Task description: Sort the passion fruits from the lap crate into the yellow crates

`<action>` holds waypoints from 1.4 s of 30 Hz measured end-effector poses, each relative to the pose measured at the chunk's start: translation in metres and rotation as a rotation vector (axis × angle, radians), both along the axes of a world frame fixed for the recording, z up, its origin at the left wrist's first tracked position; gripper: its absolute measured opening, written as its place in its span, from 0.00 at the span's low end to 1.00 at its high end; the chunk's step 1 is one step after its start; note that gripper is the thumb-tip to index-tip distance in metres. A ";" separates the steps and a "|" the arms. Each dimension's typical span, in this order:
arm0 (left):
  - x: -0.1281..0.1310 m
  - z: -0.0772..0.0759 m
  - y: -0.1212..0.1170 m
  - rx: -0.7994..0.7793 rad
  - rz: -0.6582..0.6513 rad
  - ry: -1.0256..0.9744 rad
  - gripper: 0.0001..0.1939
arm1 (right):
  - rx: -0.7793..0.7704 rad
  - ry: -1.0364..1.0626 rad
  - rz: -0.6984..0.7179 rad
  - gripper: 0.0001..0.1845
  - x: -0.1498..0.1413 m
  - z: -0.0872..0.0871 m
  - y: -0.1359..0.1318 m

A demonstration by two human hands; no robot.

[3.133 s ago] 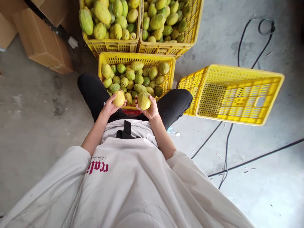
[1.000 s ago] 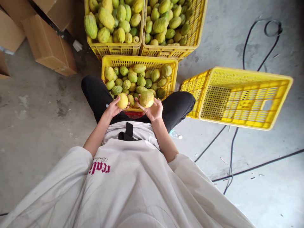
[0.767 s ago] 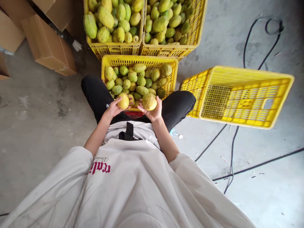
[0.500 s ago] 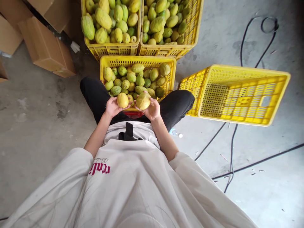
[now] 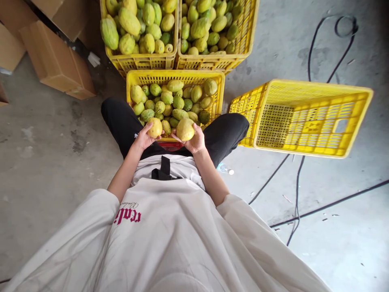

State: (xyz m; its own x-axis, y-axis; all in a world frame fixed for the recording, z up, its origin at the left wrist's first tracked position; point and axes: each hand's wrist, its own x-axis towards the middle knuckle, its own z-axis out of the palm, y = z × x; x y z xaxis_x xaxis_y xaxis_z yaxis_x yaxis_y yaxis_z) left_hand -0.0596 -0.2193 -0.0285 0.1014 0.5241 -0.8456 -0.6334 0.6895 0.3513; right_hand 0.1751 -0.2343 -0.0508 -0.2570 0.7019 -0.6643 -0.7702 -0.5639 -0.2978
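Observation:
My left hand (image 5: 145,138) is closed around a yellow lemon (image 5: 155,127), its fingers curled under and beside the fruit. In my right hand (image 5: 195,142) sits a second, slightly larger yellow lemon (image 5: 185,129), gripped between thumb and fingers. The two fruits are held side by side with a small gap, just over the near edge of a yellow plastic crate (image 5: 221,91) between my knees. Inside that crate lie many green and yellow lemons (image 5: 174,86); its front part is partly hidden by my hands.
Behind stand two more yellow crates, the left one (image 5: 142,63) and the right one (image 5: 249,36), both filled with lemons. A tilted yellow crate (image 5: 273,150) is on my right. Cardboard boxes (image 5: 57,61) lie at left; black cables (image 5: 328,202) and a plastic bottle (image 5: 225,169) are on the floor.
Both lemons stay in my hands. The left one has turned slightly and my left thumb has come up beside it; the right one has shifted a little to the right and turned.

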 end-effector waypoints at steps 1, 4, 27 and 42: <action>0.001 0.001 0.000 0.008 -0.002 -0.001 0.26 | -0.006 0.001 -0.001 0.19 0.000 -0.002 0.000; 0.003 0.006 0.002 0.039 -0.015 -0.019 0.27 | -0.014 0.017 -0.010 0.18 0.000 -0.006 0.000; 0.001 0.006 0.004 0.020 -0.010 0.010 0.25 | -0.099 0.152 -0.054 0.22 0.007 -0.006 0.006; 0.000 0.007 0.004 0.068 -0.048 0.005 0.22 | -0.065 0.101 -0.023 0.16 -0.007 0.014 0.004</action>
State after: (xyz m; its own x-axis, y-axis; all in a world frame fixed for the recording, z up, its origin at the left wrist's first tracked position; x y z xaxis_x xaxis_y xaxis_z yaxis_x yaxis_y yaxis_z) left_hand -0.0598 -0.2151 -0.0218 0.1231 0.5751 -0.8088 -0.5984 0.6932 0.4018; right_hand 0.1684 -0.2299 -0.0366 -0.3093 0.6644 -0.6804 -0.8072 -0.5617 -0.1815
